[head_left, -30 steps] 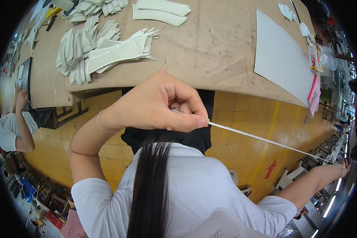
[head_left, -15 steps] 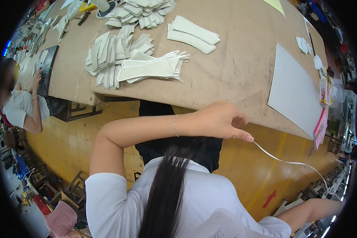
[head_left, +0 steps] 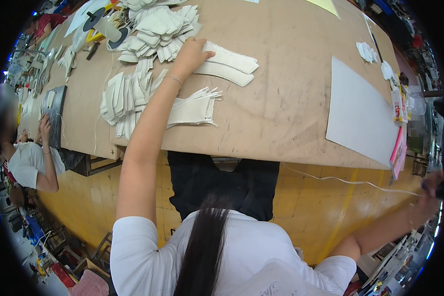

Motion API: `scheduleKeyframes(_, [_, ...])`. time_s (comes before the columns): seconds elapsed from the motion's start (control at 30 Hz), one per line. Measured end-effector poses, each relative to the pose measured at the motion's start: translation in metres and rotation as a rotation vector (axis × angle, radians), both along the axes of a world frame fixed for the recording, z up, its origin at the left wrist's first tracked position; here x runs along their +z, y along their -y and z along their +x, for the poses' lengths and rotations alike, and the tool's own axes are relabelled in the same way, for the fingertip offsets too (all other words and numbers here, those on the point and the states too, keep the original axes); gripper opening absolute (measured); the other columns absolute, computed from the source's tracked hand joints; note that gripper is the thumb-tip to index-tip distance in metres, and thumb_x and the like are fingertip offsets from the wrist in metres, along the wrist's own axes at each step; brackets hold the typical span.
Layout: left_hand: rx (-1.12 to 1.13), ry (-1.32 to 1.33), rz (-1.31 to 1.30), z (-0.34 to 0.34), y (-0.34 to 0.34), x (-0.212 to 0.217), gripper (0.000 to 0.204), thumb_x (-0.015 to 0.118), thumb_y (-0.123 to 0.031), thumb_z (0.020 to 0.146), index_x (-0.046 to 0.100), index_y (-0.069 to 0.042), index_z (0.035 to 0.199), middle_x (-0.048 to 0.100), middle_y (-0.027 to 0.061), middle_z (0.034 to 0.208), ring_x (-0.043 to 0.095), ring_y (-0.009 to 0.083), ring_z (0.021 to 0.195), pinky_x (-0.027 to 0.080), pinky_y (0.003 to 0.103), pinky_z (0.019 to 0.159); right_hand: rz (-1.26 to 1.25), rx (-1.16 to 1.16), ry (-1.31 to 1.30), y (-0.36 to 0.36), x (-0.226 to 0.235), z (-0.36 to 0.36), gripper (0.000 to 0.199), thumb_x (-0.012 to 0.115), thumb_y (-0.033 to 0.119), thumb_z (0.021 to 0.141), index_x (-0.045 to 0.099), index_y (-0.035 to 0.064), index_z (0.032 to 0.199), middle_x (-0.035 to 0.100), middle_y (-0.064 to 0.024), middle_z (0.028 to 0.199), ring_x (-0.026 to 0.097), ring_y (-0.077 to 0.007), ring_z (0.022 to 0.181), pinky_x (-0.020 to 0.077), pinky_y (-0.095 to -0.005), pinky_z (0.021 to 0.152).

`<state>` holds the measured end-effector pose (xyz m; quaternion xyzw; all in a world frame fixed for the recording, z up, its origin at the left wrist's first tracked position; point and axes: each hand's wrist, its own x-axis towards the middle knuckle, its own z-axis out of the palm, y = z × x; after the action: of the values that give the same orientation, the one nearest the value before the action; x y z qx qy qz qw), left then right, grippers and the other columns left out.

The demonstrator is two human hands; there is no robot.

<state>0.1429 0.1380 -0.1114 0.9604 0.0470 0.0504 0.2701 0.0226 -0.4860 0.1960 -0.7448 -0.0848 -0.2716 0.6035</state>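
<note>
My left hand [head_left: 191,53] reaches across the table and rests at the left end of two long, off-white padded fabric strips [head_left: 232,64]. Its thumb and fingers are apart, and part of the strips lies under it. A heap of similar pale pieces [head_left: 160,29] is just beyond and left of it. Under my left forearm are a second heap [head_left: 123,96] and a bundle with frayed ends [head_left: 195,109]. At the far right rim, my blurred right hand [head_left: 431,183] seems closed on a narrow white tape [head_left: 345,181], which runs from the table's front edge to it.
A large grey-white sheet [head_left: 357,116] lies on the right of the brown-covered table [head_left: 276,113]. Pink papers [head_left: 397,153] hang at its corner. A thread spool [head_left: 106,29] stands far left. Another person [head_left: 32,158] works at the left beside a dark board [head_left: 57,113].
My left hand has let go of the white tape and moved far forward and left to the fabric strips. My right hand has risen at the right rim, with the tape now lying straighter.
</note>
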Motion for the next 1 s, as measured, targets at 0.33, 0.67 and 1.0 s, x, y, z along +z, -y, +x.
scheduleKeyframes(0.33, [-0.046,-0.165,-0.024,0.024,-0.016,0.011,0.057,0.093,-0.031,0.07,0.07,0.001,0.11,0.071,0.019,0.103,0.068,0.0325,0.096,0.054,0.04,0.084,0.336,0.405,-0.473,-0.188,-0.172,0.025,0.017,0.063,0.017,0.104,0.066,0.001,0.108,0.063,-0.0028,0.079,0.035,-0.0033,0.044,0.0259,-0.0191,0.041])
scheduleKeyframes(0.67, [0.183,-0.066,0.133,0.035,0.019,0.015,0.045,0.089,-0.019,0.068,0.068,0.006,0.099,0.073,0.0236,0.104,0.07,0.0412,0.103,0.056,0.045,0.09,0.3,0.512,-0.711,-0.244,-0.207,0.0,0.018,0.07,0.018,0.1,0.07,-0.0004,0.103,0.07,-0.0063,0.078,0.041,-0.0031,0.046,0.0323,-0.0191,0.043])
scheduleKeyframes(1.0, [-0.142,-0.015,-0.381,-0.018,0.041,0.06,0.028,0.081,-0.025,0.083,0.071,-0.003,0.096,0.073,0.0093,0.09,0.068,0.0213,0.08,0.054,0.034,0.073,0.318,0.362,-0.73,-0.218,-0.216,-0.02,0.02,0.071,0.02,0.099,0.068,0.0011,0.107,0.067,-0.0061,0.085,0.046,-0.0056,0.05,0.0348,-0.0205,0.045])
